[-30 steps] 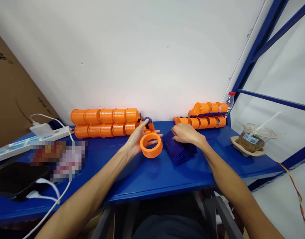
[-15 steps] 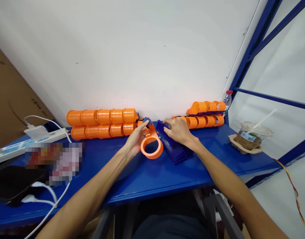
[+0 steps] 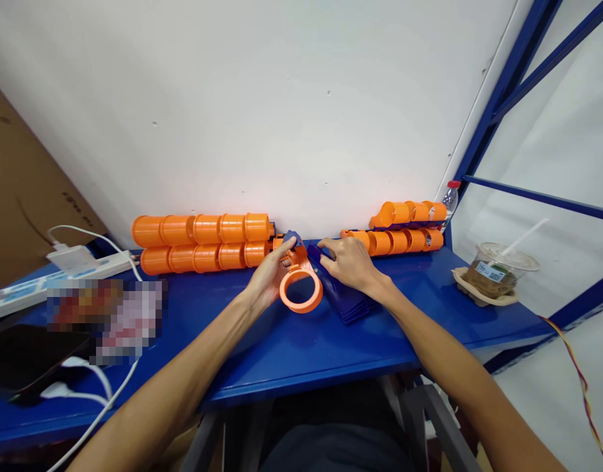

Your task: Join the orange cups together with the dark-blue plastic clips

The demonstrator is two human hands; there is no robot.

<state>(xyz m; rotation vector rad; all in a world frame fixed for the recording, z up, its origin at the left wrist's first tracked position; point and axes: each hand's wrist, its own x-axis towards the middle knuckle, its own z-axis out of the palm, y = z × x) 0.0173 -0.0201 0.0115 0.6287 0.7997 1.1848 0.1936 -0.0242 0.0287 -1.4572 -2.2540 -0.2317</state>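
Ring: orange, opening toward cam, low edge on blue table, held by L hand.
L hand: left of ring; fingers closed narrow round ring's far rim, thumb + index on blue clip at ring's top.
R hand: just right of ring; fingers pinched narrow on far end of top plate.
Top plate: dark blue, just right of ring, far end tipped up; can't tell if it touches ring.
Stack: more dark blue plates, flat, right of ring, under R wrist.
L tubes: orange, two rows behind-left of ring, along wall; near end just beside clip.
R tubes: orange, two rows behind-right of ring, past R hand.
Bottle: red cap, well right of ring, at end of R tubes.
Cup: iced drink w/ straw, in paper holder, well right of ring.
Power strip: white, well left of ring, charger plugged in.
Phone: dark, far left of ring + nearer cam; white cable by it.
In the way: R hand covers most of top plate + stack's far end; L palm hides ring's left rim.
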